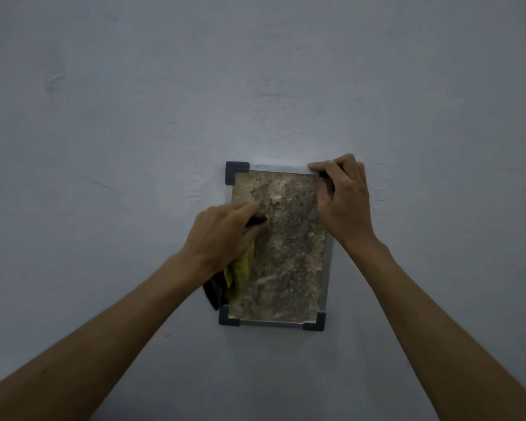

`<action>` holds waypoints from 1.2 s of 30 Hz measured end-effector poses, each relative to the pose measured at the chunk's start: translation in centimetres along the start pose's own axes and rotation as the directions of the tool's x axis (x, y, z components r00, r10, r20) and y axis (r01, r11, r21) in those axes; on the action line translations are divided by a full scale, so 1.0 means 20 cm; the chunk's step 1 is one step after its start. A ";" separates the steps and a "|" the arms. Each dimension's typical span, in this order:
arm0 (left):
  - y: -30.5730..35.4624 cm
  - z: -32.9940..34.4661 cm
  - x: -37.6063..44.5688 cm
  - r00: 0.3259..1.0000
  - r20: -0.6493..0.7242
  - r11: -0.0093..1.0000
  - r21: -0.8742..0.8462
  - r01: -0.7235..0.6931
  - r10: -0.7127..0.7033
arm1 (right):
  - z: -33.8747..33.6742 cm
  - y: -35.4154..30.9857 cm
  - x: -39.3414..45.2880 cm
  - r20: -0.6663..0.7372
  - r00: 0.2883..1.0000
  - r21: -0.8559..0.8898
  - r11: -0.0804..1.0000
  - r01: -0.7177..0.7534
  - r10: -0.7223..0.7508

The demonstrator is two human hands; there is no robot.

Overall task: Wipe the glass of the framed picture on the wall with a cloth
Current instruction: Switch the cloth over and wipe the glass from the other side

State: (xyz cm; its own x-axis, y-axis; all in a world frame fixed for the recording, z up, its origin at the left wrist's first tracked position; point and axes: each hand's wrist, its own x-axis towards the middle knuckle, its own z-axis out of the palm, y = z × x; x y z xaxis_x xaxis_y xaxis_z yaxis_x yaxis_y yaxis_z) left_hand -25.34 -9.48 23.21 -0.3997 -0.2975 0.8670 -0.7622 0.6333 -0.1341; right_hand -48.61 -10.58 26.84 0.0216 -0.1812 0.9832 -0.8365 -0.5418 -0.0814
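Note:
A small framed picture (289,250) hangs on the wall, with a mottled brown image under glass, a pale frame and dark corner pieces. My left hand (222,235) grips a yellow and black cloth (236,279) and presses it against the left side of the glass; the cloth's loose end hangs below the hand over the frame's left edge. My right hand (340,199) holds the frame's top right corner, its fingers curled over the edge and hiding that corner piece.
The plain grey-white wall (255,86) fills the view around the picture, with a few faint scuffs. Nothing else hangs near the frame.

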 end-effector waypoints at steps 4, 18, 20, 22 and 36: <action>0.04 0.03 0.04 0.977 -0.132 0.985 -0.040 0.166 -0.170 | 0.00 0.00 0.00 -0.006 1.000 0.008 1.000 -0.002 0.002; 0.12 0.13 -0.06 0.955 -0.168 0.968 -0.101 0.230 -0.245 | 0.00 -0.01 -0.01 -0.002 1.000 0.008 1.000 -0.011 0.011; 0.11 0.11 0.01 0.939 -0.220 0.962 -0.121 0.243 -0.265 | 0.01 -0.01 -0.01 -0.006 1.000 0.014 1.000 -0.012 0.012; 0.11 0.11 0.06 0.934 -0.228 0.959 -0.133 0.249 -0.274 | 0.01 0.00 -0.01 -0.018 1.000 0.012 1.000 -0.009 0.009; 0.19 0.17 -0.09 0.974 -0.023 0.974 -0.022 0.227 -0.227 | 0.03 0.00 -0.01 -0.032 0.999 0.020 1.000 -0.013 0.013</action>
State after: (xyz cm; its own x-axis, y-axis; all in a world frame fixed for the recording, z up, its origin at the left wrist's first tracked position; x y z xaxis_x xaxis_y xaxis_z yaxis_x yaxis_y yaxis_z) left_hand -29.24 -8.98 19.45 -0.2043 -0.4175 0.8854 -0.8219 0.5645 0.0765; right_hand -48.29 -10.93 26.48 -0.0074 -0.1617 0.9868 -0.8258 -0.5555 -0.0972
